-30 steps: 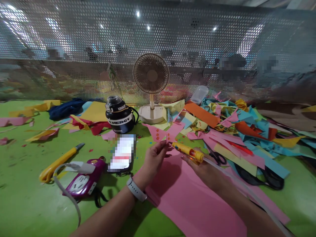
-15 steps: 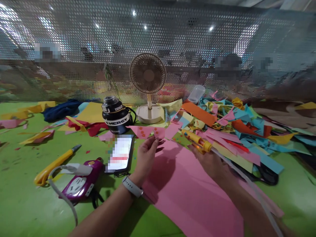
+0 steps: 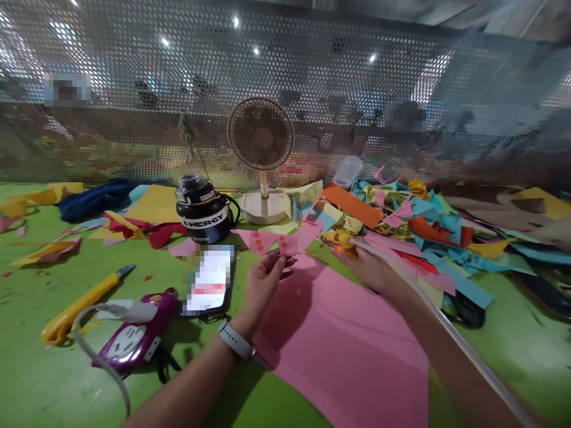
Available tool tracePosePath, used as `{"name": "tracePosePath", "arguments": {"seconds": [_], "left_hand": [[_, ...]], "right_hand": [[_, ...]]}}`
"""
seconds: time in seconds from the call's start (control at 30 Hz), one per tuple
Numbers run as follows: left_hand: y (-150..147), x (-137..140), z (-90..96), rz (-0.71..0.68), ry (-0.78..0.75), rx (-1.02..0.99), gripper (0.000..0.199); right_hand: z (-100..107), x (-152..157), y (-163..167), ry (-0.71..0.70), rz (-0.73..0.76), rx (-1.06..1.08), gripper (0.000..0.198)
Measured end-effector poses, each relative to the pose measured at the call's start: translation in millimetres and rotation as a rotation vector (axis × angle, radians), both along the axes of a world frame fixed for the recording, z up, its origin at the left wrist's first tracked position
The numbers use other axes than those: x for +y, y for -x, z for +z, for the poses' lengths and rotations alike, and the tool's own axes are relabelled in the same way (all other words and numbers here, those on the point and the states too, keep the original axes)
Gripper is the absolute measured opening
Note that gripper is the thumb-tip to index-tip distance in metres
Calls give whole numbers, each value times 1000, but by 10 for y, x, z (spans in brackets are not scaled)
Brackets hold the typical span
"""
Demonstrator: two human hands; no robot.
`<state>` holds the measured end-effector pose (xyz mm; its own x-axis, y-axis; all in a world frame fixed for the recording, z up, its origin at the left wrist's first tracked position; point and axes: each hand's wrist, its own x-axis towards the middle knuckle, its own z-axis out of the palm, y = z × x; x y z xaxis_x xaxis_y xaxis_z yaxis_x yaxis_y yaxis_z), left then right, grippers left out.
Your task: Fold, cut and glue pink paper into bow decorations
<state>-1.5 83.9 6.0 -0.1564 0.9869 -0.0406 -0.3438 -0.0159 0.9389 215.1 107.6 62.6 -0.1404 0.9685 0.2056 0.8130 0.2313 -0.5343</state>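
Observation:
Between finger and thumb, my left hand [image 3: 264, 282] pinches a small piece of pink paper [image 3: 261, 241] dotted with orange marks. My right hand [image 3: 363, 267] is closed around a yellow tool [image 3: 336, 241] whose kind I cannot make out; an orange-red glow shows on it. From its back end a long whitish cord or rod [image 3: 428, 303] runs along my right forearm. The tool points left and is apart from the held paper. A large pink sheet [image 3: 343, 333] lies flat on the green table beneath both hands.
A black bottle [image 3: 205, 220], a fan [image 3: 263, 205] and a phone [image 3: 209, 282] stand or lie ahead. At left are a yellow cutter knife [image 3: 84, 303] and a purple power strip [image 3: 138, 333]. Coloured paper scraps [image 3: 428, 208] heap at right, before a perforated metal screen [image 3: 312, 71].
The view has shifted slightly right. My right hand has turned and brought the yellow tool a little nearer my left hand, and a glow now shows on it. My left hand keeps its pinch.

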Motion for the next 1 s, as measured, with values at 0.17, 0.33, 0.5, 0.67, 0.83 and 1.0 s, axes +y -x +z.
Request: {"name": "tracePosePath", "arguments": {"seconds": [0.17,0.33,0.5,0.67,0.83,1.0], "left_hand": [[-11,-21,26,7,-1,-7,43],[-19,-28,29,-1,3,-6,39],[-21,-33,33,-6,8,17,39],[-23,-46,63,-14,12,38,37],[-28,-49,69,0,23,38,38],[-28,-63,81,5,33,52,38]], "right_hand": [[121,126,128,38,-47,-137,24],[102,174,161,37,-31,-296,22],[114,163,191,96,-56,-301,24],[123,159,218,109,-47,-285,25],[66,174,220,109,-26,-265,24],[33,180,211,137,-17,-243,22]]}}
